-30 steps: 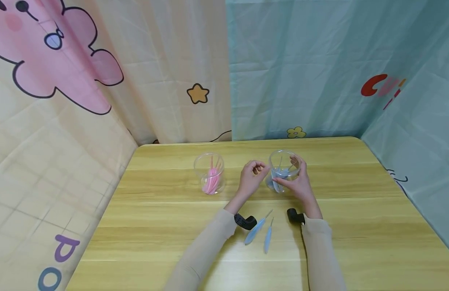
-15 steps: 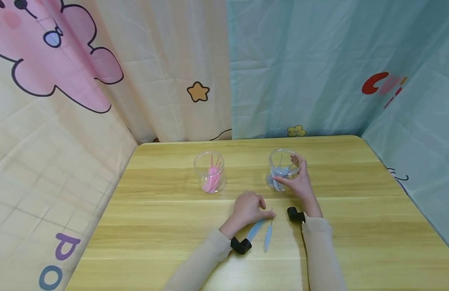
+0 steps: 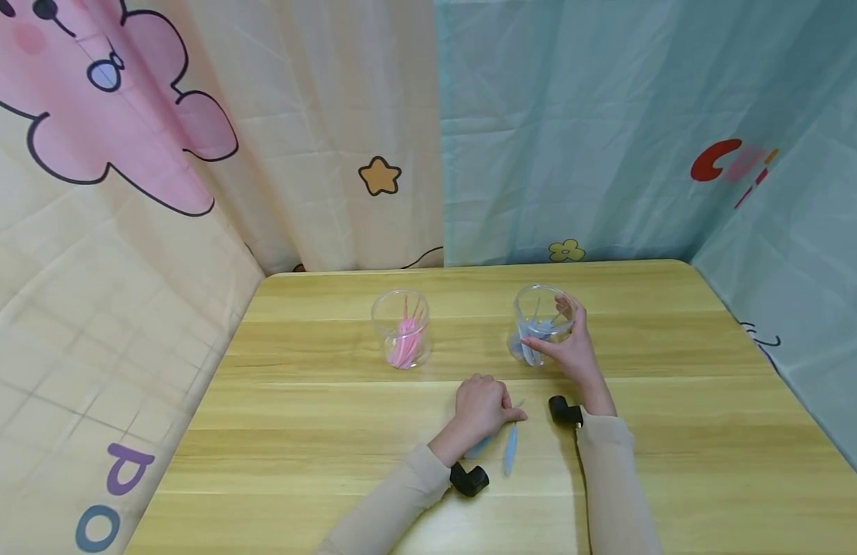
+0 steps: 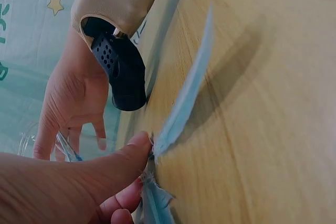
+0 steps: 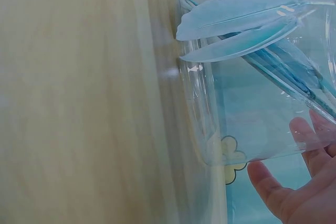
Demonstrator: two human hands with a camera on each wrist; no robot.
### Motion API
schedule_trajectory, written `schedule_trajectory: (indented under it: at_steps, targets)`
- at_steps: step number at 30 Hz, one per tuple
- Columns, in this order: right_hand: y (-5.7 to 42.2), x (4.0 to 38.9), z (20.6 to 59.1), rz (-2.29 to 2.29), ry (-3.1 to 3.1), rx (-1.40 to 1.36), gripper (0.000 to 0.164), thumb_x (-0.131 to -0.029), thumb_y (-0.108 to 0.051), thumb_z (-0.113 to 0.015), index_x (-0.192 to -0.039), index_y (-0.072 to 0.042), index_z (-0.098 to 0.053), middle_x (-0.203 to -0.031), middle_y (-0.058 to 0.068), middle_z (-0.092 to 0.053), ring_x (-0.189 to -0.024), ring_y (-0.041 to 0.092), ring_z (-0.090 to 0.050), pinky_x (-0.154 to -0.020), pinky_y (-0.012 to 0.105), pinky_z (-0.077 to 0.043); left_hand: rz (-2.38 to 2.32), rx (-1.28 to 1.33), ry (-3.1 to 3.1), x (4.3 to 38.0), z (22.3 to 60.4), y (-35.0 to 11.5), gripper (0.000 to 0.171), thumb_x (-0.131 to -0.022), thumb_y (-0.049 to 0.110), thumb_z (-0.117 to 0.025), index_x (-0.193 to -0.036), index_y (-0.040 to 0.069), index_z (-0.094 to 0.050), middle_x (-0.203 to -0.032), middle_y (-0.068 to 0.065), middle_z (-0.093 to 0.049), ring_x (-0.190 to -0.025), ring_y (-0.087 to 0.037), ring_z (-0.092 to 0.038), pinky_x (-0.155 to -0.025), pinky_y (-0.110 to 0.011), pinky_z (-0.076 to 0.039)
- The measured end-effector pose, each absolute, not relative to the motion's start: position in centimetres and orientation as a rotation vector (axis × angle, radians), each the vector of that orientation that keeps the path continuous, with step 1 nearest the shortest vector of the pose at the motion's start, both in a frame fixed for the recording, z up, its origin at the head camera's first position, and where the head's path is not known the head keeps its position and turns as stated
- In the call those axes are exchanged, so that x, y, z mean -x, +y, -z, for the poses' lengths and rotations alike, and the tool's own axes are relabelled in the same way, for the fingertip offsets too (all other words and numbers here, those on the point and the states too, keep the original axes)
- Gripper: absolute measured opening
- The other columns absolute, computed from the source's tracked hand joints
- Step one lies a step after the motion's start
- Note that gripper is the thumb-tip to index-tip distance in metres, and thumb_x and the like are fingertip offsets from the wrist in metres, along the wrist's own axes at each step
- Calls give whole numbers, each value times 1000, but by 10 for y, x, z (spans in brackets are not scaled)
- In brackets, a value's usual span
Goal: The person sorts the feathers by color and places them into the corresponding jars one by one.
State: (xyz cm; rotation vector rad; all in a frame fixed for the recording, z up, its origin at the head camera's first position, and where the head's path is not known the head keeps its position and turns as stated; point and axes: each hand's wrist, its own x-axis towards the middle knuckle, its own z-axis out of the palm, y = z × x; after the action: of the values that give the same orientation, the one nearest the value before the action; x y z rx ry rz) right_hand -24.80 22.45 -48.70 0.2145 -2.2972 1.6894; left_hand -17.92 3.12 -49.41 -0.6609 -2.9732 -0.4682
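Note:
My left hand (image 3: 480,405) is low over the table, thumb and forefinger pinching the quill end of a light blue feather (image 3: 511,451). In the left wrist view this feather (image 4: 189,87) slants up off the wood and casts a shadow. A second blue feather (image 3: 479,447) lies partly hidden beneath the left hand; its vane (image 4: 156,203) shows below the fingers. My right hand (image 3: 574,351) grips the side of a clear plastic cup (image 3: 543,288). Inside that cup stand several blue feathers (image 5: 241,17), seen through its wall in the right wrist view.
To the left on the wooden table (image 3: 262,439) stands another clear cup (image 3: 399,293) with several pink feathers (image 3: 405,345). Printed curtains (image 3: 567,154) hang behind the table's back edge and at both sides. A black wrist camera (image 3: 468,479) sits on the left wrist.
My left hand has come from beside the right cup back toward the front, down to the two loose feathers, and now pinches one. The right hand keeps its grip on the cup.

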Motion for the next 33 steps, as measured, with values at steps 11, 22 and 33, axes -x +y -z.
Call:
schedule_trajectory:
  at_steps: [11,22,33]
  targets:
    - [225,251,487,-1697,-2287,-224,102,-69,-10,-86,-146,-11,-19,-146,15,-29,-134,34,-23,-107,59,-13,520,669,-3040,179,490,30,32,-76,50,-74,-56,27,-66,-64,13,-51,-61,-8,-44,-48,-20,-31]
    - [225,249,487,-1693,-2299,-212,104,-68,-15,-87,-147,-13,-19,-146,13,-30,-135,33,-23,-107,60,-13,1013,634,-3100,184,483,21,24,-85,40,-69,-69,23,-65,-60,15,-52,-55,-3,-47,-51,-21,-37]
    - [225,250,489,-1697,-2279,-235,104,-67,-13,-87,-146,-11,-19,-145,15,-30,-134,34,-25,-106,59,-15,1382,699,-2919,206,454,13,26,-90,37,-65,-76,15,-68,-64,9,-54,-54,-6,-45,-49,-21,-35]
